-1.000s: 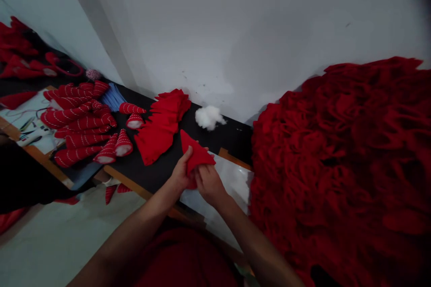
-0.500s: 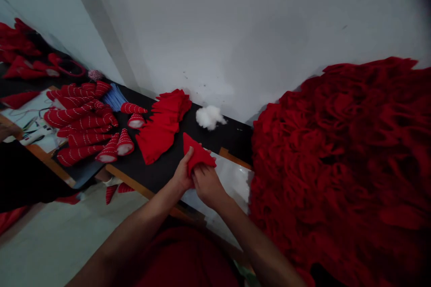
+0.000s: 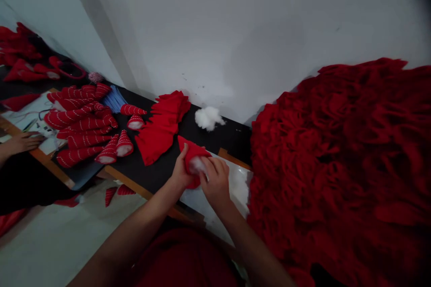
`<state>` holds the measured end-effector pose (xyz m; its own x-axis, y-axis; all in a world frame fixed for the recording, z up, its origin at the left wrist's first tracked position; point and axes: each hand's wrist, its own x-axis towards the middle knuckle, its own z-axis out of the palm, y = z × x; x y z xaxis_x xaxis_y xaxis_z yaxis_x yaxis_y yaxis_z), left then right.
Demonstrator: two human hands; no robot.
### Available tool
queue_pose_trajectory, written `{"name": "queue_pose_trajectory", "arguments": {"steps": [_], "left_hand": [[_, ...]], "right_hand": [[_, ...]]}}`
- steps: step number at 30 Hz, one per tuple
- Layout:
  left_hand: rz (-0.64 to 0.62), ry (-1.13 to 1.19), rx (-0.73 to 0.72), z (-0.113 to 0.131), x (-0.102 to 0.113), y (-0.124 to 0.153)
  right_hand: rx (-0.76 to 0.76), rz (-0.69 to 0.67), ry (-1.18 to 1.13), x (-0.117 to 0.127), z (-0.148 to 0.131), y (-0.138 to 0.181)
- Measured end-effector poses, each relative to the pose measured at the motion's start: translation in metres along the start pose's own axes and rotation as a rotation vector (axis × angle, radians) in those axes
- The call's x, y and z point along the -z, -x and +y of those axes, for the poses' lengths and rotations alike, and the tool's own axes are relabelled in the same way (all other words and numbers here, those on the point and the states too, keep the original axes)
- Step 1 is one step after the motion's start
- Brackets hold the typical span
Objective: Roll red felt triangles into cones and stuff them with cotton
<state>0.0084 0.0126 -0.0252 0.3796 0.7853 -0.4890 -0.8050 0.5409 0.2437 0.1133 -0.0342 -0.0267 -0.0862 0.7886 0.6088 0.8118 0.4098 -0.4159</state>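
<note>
My left hand [image 3: 182, 171] is closed round a red felt cone [image 3: 190, 150], held just above the black table [image 3: 168, 168]. My right hand [image 3: 215, 179] pinches a bit of white stuffing [image 3: 196, 165] at the cone's open end. A loose clump of white stuffing [image 3: 208, 117] lies by the wall behind. To the left of my hands is a fanned row of plain red felt cones [image 3: 161, 125].
A huge heap of red felt pieces [image 3: 340, 161] fills the right side. Striped red-and-white stuffed cones [image 3: 81, 121] are piled at the left, two more on the floor [image 3: 114, 193]. Another person's hand [image 3: 22, 142] rests on the far-left table. A clear plastic sheet [image 3: 232, 188] lies under my hands.
My right hand has moved from under the cone to its open end, and white stuffing now shows there. Another person's hand has come into view at the far left.
</note>
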Motion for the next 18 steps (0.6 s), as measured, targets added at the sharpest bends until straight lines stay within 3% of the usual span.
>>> {"name": "queue_pose_trajectory", "arguments": {"steps": [6,11,18], "left_hand": [[-0.038,0.075,0.045,-0.008,-0.011,0.006],[0.014,0.083,0.026,0.003,-0.010,0.003],[0.050,0.154,0.042,0.003,-0.006,0.004]], "right_hand": [[0.103,0.068,0.038,-0.005,-0.002,-0.019],[0.156,0.015,0.010,-0.004,-0.001,-0.014],[0.215,0.084,0.075,-0.021,0.008,-0.011]]}}
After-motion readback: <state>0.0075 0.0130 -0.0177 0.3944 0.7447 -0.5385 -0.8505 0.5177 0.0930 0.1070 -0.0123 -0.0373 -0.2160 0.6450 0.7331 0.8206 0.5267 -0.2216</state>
